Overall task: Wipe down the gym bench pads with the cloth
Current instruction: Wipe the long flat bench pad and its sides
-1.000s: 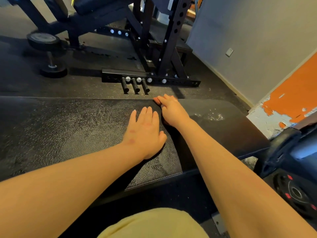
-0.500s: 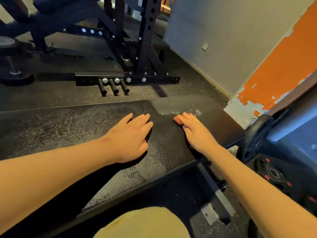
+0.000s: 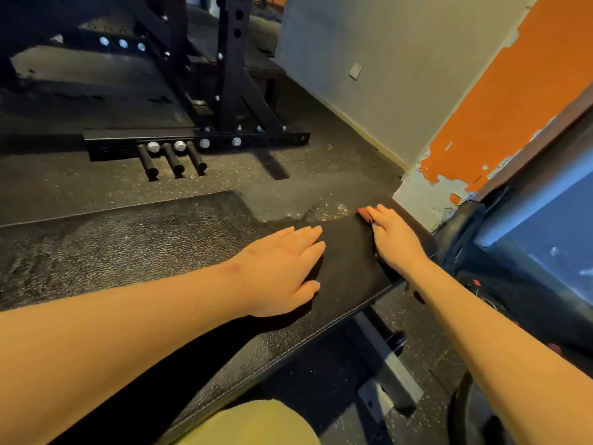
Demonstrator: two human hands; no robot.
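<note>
The black textured bench pad (image 3: pixel 134 252) runs across the view from the left, with its right end near the wall corner. My left hand (image 3: pixel 282 271) lies flat on the pad, fingers straight and together. Further right, my right hand (image 3: pixel 393 242) also presses flat near the pad's right end. A smoother matte black patch (image 3: pixel 349 255), which looks like a dark cloth, lies between and partly under both hands. Wet, shiny droplets (image 3: pixel 327 210) sit on the pad just beyond the fingertips.
A black rack base (image 3: pixel 199 142) with three short pegs stands on the rubber floor beyond the pad. A peeling orange and grey wall corner (image 3: pixel 449 187) is at the right, with a weight plate (image 3: pixel 462 232) close to the pad's end. The bench's metal foot (image 3: pixel 385 374) is below.
Both hands have slid right along the pad toward its right end, and the dark patch has moved with them. They have spread a little apart. The view has turned right.
</note>
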